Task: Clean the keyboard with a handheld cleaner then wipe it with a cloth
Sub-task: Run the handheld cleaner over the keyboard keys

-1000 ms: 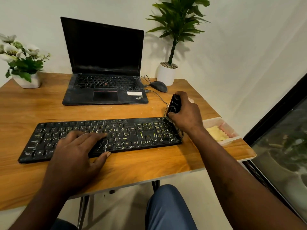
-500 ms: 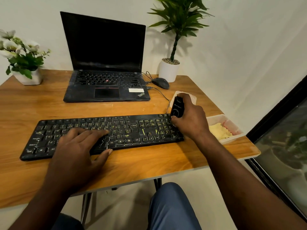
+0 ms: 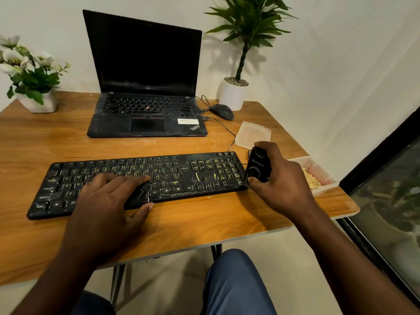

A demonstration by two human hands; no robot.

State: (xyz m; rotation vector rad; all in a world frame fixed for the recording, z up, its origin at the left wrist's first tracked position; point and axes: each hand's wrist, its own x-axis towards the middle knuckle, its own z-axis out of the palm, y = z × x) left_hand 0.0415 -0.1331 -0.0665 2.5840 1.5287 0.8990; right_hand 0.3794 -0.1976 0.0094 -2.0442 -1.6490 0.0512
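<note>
The right hand [image 3: 281, 185] has slid the handheld cleaner [image 3: 259, 168] off the far right corner of the keyboard [image 3: 181, 176], where it stood half a second ago, to a spot just past the keyboard's right end. The fingers and thumb curl round the black cleaner and hold it upright, the thumb tip low on its front face, the body touching or nearly touching the keyboard's edge. To the left of that grip the keyboard stretches across the wooden table [image 3: 204, 219], and the left hand [image 3: 109, 201] lies flat on its middle keys, fingers straight and slightly spread, thumb at the near edge, as before. Just right of the gripping hand sits a clear plastic container [image 3: 327, 176] with a yellow cloth [image 3: 311, 181] inside. Just beyond the grip lies a clear lid [image 3: 252, 133]; farther beyond are a mouse [image 3: 221, 111], a white-potted plant [image 3: 234, 94] and an open laptop [image 3: 145, 114].
</note>
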